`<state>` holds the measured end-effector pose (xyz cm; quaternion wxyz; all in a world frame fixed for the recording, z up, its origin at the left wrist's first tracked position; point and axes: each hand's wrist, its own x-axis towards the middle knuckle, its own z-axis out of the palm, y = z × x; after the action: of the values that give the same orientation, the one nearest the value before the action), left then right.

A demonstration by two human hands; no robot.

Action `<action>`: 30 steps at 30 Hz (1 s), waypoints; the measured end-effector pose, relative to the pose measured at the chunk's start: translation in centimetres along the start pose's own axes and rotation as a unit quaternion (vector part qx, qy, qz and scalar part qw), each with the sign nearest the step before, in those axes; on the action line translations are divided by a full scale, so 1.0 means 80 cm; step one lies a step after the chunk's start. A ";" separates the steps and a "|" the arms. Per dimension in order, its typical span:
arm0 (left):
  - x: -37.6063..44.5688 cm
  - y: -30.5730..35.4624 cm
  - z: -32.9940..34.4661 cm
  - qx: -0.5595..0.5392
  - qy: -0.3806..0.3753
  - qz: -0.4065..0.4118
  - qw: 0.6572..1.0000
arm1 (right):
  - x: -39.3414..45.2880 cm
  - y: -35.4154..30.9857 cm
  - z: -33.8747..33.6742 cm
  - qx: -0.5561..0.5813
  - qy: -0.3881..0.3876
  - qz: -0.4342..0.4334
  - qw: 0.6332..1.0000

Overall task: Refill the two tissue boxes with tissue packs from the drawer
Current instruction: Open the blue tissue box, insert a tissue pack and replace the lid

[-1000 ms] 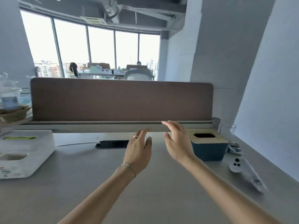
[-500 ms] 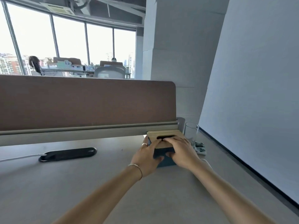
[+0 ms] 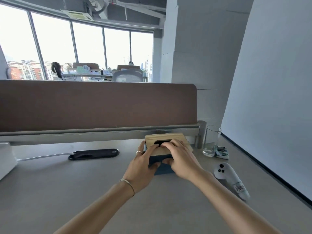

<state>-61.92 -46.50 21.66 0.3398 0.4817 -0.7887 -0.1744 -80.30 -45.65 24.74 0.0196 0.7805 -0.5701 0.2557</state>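
Note:
A dark blue tissue box (image 3: 163, 168) with a light wooden lid (image 3: 166, 138) stands on the grey desk near the back divider. My left hand (image 3: 143, 164) grips its left side, fingers over the lid and thumb on the blue front. My right hand (image 3: 181, 159) holds the right side, fingers lying across the lid by its dark oval slot (image 3: 159, 142), thumb on the front. A corner of the white tissue box (image 3: 6, 157) shows at the left edge. No tissue pack or drawer is in view.
A clear drinking glass (image 3: 211, 141) stands right of the box with a small packet (image 3: 222, 152) beside it. A white handheld controller (image 3: 231, 179) lies at the right. A black power strip (image 3: 93, 154) with a cable lies left. A brown divider (image 3: 98, 105) backs the desk (image 3: 67, 191).
Both hands went from hovering open over the desk to gripping the blue box. My view swung right, then drifted back left and closer, showing the controller again.

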 end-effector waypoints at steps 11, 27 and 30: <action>-0.198 -0.061 -0.173 0.073 0.068 -0.081 0.992 | -0.027 -0.230 0.047 0.059 -0.015 -0.128 0.990; -0.330 -0.123 -0.244 -0.032 0.101 -0.182 0.978 | -0.052 -0.351 0.093 0.118 -0.132 -0.204 0.963; -0.312 -0.141 -0.248 -0.121 0.069 -0.202 0.969 | -0.040 -0.352 0.084 0.127 -0.170 -0.204 0.956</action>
<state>-33.09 -28.94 19.73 0.4067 0.5971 -0.6228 -0.3004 -53.13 -35.17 24.90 -0.1251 0.9083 -0.3561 0.1802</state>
